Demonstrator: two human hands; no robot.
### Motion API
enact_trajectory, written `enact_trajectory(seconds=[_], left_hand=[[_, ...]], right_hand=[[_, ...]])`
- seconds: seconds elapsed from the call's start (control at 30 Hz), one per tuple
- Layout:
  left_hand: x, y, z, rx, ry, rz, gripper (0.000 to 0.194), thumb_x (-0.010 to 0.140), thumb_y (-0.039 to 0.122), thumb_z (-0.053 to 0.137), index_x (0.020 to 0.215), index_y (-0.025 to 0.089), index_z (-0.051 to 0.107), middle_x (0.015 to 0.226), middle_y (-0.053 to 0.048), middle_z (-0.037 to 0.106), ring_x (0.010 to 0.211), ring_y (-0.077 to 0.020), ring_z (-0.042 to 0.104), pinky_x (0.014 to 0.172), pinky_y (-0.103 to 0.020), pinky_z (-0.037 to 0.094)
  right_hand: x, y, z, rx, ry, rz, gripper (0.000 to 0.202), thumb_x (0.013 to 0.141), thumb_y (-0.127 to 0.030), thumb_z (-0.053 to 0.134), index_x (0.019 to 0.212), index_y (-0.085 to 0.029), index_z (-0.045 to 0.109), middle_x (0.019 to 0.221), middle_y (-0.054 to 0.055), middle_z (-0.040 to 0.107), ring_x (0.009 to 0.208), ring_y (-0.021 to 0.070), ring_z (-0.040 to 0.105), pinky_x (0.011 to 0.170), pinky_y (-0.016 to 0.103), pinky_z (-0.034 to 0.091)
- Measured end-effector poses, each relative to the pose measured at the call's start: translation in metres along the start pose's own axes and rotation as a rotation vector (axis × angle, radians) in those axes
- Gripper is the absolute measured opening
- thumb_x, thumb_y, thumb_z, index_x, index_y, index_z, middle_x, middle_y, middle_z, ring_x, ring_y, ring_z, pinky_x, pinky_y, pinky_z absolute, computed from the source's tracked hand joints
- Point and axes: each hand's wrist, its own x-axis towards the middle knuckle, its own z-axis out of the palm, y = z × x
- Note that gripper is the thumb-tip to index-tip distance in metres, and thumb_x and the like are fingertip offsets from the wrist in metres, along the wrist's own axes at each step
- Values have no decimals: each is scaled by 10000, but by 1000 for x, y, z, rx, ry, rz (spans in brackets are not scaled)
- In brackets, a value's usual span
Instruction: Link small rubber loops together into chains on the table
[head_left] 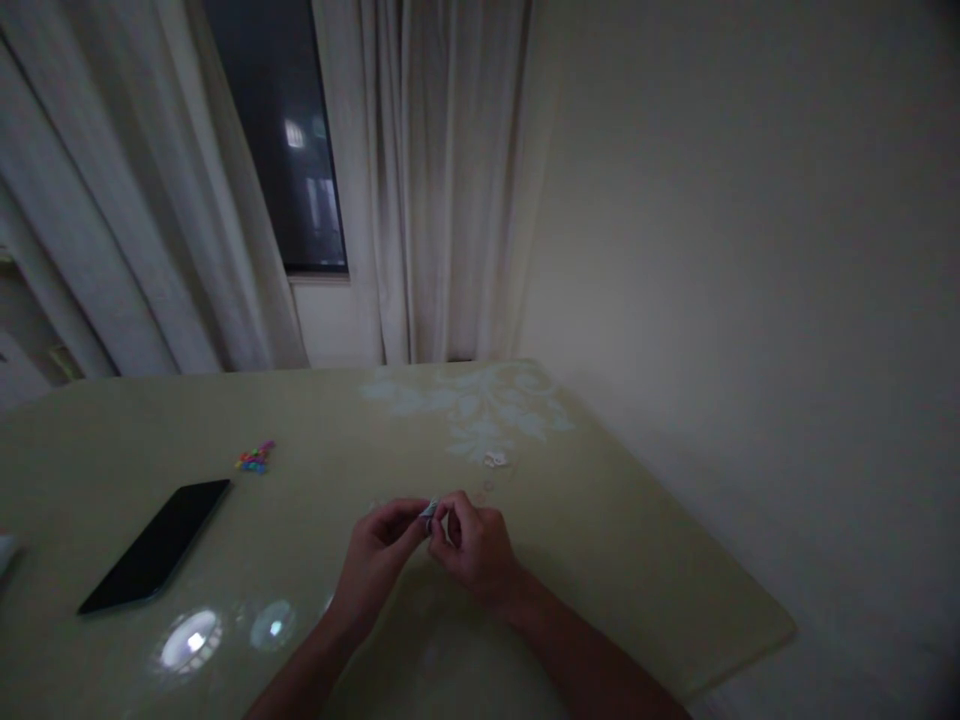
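- Head view, only feed I have. Small pale-grey piece sits between the two sets of fingertips, apparently just above the table; exact form too small and dim for me to tell.
- Left hand: closed, thumb and forefinger pinching the piece from its left side.
- Right hand: closed, fingers curled, thumb and forefinger pinching at its right edge.
- Handling, my estimate: very light; little wrist effort needed. Stiffness unconfirmed; I would assume thin and easily bent or marked, so low pinch force. Slip risk moderate given how little surface the fingertips have.
- Hold, my estimate: left pad-to-pad on the outer left edge as anchor, right on the opposite edge, middle left uncovered.
- Surroundings: white bits beyond the right hand; colourful small pieces in a cluster farther left, near the far end of a dark tablet.
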Motion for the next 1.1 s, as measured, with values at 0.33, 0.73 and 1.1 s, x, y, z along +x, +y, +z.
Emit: enact_trajectory(seconds=[0.33, 0.73, 1.1], left_hand=[[-2, 1, 1, -6, -29, 1, 274, 775, 420, 835, 951, 210, 841, 982, -85, 837, 917, -273, 787, 860, -354, 634], [-1, 0, 3, -134, -105, -44, 328, 767, 441, 853, 995, 206, 839, 1009, -84, 834, 955, -283, 777, 884, -371, 632], [1, -6, 3, -96, -30, 12, 307, 740, 431, 866, 912, 185, 802, 871, -57, 807, 822, -220, 748, 771, -288, 610]], right_hand=[[-1, 3, 4, -32, 115, -5, 119, 936, -299, 558, 967, -200, 616, 585, -34, 577, 472, 119, 525, 533, 234, 353], [1, 1, 1, -11, 211, -64, 110, 918, -278, 568, 944, -190, 629, 569, -52, 564, 460, 100, 511, 510, 205, 349], [0, -4, 0, 48, 178, -83, 134, 943, -276, 589, 953, -177, 679, 540, -65, 507, 455, 94, 473, 519, 210, 355]])
